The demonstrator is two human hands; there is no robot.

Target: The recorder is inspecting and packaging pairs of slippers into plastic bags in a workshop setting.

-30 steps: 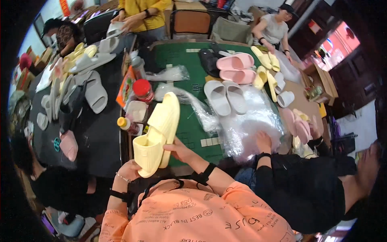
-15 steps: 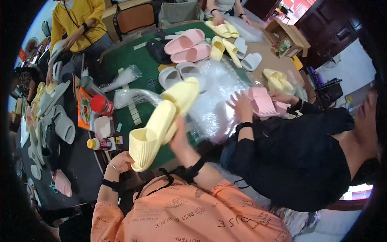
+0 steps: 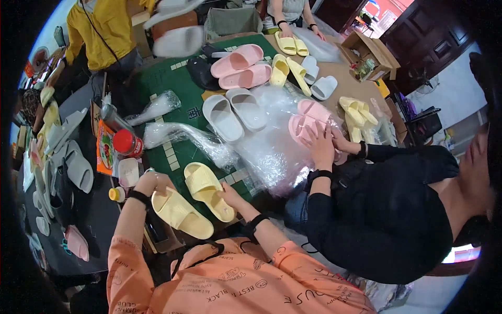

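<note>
A pale yellow slipper [image 3: 191, 224] lies slantwise at the near table edge, its strap end in my left hand [image 3: 156, 182], whose fingers are closed on it. The other pale yellow slipper [image 3: 201, 183] is just to its right, heel toward me. My right hand [image 3: 231, 198] grips this one along its side near the heel. Beyond them, a clear plastic bag [image 3: 261, 159] covers part of the green table mat [image 3: 172, 76]. A pair of grey slippers [image 3: 222, 118] rests at the far edge of that bag.
On my right a co-worker's hands [image 3: 320, 142] handle pink slippers [image 3: 306, 123] on the plastic. Pink slippers [image 3: 243, 62] and yellow slippers [image 3: 282, 70] stand farther back. To the left are a red-lidded jar [image 3: 127, 143], a bottle and a black table [image 3: 99, 230] with several slippers.
The yellow slippers, held together and raised before, are now lower, nearer me and apart, one per hand. The co-worker's pink slippers moved left onto the plastic. At the back, a person lifts blurred light-coloured slippers.
</note>
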